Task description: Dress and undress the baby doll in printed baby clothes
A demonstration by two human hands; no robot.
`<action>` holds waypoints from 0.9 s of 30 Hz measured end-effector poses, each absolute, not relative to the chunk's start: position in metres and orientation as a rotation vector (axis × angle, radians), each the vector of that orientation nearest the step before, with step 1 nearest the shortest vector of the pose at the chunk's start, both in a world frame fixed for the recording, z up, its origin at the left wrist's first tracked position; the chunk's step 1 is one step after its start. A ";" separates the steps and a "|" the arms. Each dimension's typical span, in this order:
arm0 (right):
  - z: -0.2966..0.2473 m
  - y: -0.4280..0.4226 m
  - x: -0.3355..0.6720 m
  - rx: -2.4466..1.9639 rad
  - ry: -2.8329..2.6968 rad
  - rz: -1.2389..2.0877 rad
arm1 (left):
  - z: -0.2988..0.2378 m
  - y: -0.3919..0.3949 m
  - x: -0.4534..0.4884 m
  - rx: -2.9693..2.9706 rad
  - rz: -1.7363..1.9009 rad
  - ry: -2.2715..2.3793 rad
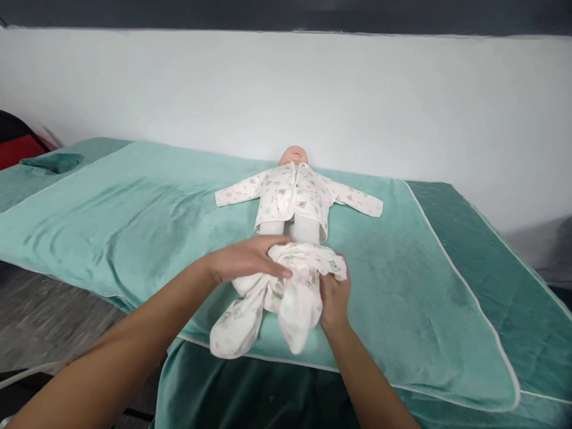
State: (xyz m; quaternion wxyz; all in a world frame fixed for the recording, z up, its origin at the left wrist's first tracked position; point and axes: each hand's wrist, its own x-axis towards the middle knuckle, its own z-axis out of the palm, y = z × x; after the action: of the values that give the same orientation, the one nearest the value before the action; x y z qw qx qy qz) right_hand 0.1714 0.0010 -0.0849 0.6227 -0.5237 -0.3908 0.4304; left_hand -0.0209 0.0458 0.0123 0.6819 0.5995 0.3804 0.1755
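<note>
A baby doll [294,156] lies on its back on a light teal towel [134,220], dressed in a white printed top [295,199] with its sleeves spread out. Its pale legs [295,228] show below the top. Both my hands hold a bunched pair of white printed baby trousers [286,298] at the doll's feet. My left hand [245,259] is closed over the top of the bunch. Gripping the right side of the cloth, my right hand [334,295] has its fingers tucked in. The doll's feet are hidden by the trousers.
The towel covers a darker teal padded table [491,238] that runs along a white wall [357,101]. A folded dark teal cloth [53,162] lies at the far left. Something red [18,149] stands behind it. Grey floor [44,316] shows at the lower left.
</note>
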 end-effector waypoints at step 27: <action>0.003 0.065 0.183 -1.138 -2.042 1.019 | -0.013 0.081 -0.017 0.975 1.161 0.825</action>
State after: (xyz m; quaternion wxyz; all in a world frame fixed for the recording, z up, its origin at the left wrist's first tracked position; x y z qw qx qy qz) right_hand 0.1830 0.0647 0.0030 0.2914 -0.4268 -0.7660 0.3824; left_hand -0.0172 0.0812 -0.0131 0.6502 0.4293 0.3630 0.5111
